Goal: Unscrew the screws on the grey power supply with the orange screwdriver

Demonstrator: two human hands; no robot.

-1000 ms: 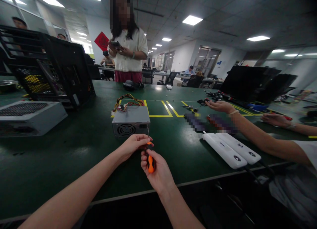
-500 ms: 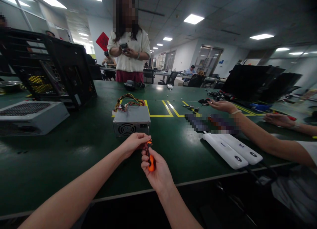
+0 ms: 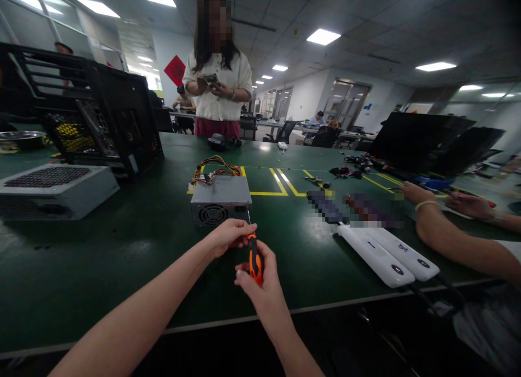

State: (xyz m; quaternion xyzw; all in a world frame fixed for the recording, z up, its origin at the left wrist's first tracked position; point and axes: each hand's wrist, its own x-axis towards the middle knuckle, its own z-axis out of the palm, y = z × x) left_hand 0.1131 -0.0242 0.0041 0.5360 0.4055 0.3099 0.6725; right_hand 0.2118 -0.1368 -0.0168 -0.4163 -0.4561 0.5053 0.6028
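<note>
Your right hand (image 3: pixel 266 290) has loosened since the earlier frame: thumb swung off left, more of the orange-and-black screwdriver (image 3: pixel 255 260) handle showing. Its fingers are part-open around the handle; can't tell if they grip. Your left hand (image 3: pixel 228 237) has thumb and fingers closed around the shaft, just above the handle. Shaft points up at the right front edge of a grey metal box (image 3: pixel 222 195), in front of you; can't tell if the tip touches. Box sits flat, fan grille facing you, wire bundle (image 3: pixel 220 165) behind. Farther left, a second grey box (image 3: pixel 61 189) and a black computer case (image 3: pixel 118 116). Right side, two white devices (image 3: pixel 372 256) side by side; beyond them, a co-worker's hand (image 3: pixel 417 194), farther right than before. All on the green table (image 3: pixel 163 279).
</note>
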